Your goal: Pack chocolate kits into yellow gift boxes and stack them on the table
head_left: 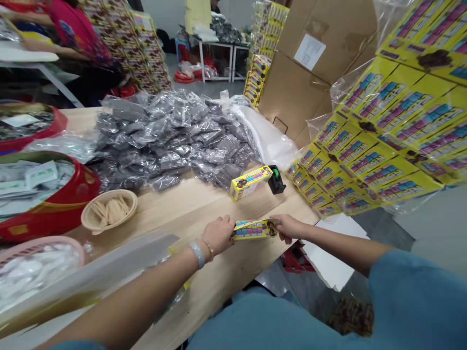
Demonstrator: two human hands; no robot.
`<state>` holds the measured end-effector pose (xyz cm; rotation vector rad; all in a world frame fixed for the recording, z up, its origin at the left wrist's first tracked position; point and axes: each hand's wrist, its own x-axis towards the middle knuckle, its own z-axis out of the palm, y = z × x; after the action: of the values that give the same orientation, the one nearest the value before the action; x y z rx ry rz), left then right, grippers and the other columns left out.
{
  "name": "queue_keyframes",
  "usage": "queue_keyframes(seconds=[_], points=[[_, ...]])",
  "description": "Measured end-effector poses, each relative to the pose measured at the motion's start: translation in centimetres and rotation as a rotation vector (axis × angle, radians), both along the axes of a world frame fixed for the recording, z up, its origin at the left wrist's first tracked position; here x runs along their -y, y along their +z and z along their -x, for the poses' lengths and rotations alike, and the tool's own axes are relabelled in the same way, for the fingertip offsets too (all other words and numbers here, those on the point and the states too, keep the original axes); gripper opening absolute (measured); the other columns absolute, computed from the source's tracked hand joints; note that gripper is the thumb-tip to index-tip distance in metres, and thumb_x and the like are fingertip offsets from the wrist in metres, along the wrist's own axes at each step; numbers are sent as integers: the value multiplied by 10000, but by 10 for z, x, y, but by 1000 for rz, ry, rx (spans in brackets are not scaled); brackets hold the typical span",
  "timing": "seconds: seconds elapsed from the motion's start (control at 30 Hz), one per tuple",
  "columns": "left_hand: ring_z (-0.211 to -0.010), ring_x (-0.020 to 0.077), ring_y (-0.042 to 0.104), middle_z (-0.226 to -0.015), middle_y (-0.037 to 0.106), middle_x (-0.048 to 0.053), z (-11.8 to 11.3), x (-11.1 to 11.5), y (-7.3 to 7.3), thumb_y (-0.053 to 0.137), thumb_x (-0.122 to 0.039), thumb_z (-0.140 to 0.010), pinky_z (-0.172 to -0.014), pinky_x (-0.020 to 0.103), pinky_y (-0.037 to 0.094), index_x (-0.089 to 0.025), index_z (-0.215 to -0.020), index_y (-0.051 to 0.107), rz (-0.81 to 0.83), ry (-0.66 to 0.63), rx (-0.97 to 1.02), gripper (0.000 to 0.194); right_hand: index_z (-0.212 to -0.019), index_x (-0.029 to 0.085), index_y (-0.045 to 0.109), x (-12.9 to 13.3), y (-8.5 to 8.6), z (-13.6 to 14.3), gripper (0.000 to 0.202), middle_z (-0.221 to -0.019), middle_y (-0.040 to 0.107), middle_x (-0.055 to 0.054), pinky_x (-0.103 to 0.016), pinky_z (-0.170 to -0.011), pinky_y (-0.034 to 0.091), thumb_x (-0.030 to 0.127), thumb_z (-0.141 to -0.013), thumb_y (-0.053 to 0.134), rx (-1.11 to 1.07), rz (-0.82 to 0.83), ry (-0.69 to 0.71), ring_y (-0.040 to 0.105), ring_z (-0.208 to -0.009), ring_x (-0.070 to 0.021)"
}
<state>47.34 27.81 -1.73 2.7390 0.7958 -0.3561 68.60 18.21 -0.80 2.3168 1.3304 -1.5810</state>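
Note:
Between my two hands is a small yellow printed box (254,229), held near the front edge of the wooden table. My left hand (220,235) grips its left end, fingers wrapped round it. At the right end, my right hand (288,228) pinches the box with thumb and fingers. Just beyond it stands a second yellow box (251,182), touching or close to a black tape dispenser (277,181) with a green core. Farther back lies a large heap of grey pieces in clear plastic wrappers (175,136).
On the left are a bowl of wooden sticks (109,211), a red basket of white packets (69,199) and a pink basket of white pieces (78,250). Plastic-wrapped stacks of yellow boxes (375,126) rise at the right, beside a large carton (292,87). Another person (80,39) sits at far left.

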Motion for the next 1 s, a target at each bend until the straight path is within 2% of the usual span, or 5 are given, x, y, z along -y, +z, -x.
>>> queue_keyframes(seconds=[0.2, 0.43, 0.6, 0.73, 1.0], points=[[-980, 241, 458, -1266, 372, 90, -13, -5, -17, 571, -364, -677, -805, 363, 377, -287, -1283, 224, 33, -418, 235, 702, -1335, 179, 151, 17, -5, 8, 791, -1080, 535, -147, -339, -745, 438, 298, -684, 583, 233, -192, 332, 541, -926, -240], [-944, 207, 448, -1206, 421, 62, -5, -2, -40, 367, -328, -825, -780, 361, 379, -382, -1254, 258, -45, -407, 331, 446, -1290, 226, 306, 39, -54, 21, 697, -1331, 312, -102, -498, -960, 209, 434, -679, 569, 457, -712, 645, 232, -1216, -313], [-921, 194, 439, -1084, 446, 47, -28, -25, -27, 438, -324, -797, -744, 324, 404, -421, -1231, 282, -82, -241, 308, 471, -1280, 173, 334, -72, -43, -37, 514, -1300, 353, -112, -406, -953, 265, 398, -818, 344, 544, -844, 311, 287, -1201, -241], [-1000, 220, 406, -1130, 415, 75, -51, -53, -21, 466, -265, -785, -776, 346, 398, -375, -1238, 307, -152, -60, 286, 493, -1082, 136, 564, -183, -19, -63, 453, -1120, 529, -127, -316, -852, 359, 436, -797, 378, 492, -475, 146, 469, -1037, -240], [-1169, 282, 296, -1289, 344, 78, -14, -75, -47, 558, -390, -703, -948, 474, 222, -348, -1270, 268, -290, 144, 270, 638, -899, 194, 643, -211, -41, 19, 416, -868, 644, -57, -212, -603, 376, 513, -738, 430, 163, -483, 352, 567, -766, -165]])
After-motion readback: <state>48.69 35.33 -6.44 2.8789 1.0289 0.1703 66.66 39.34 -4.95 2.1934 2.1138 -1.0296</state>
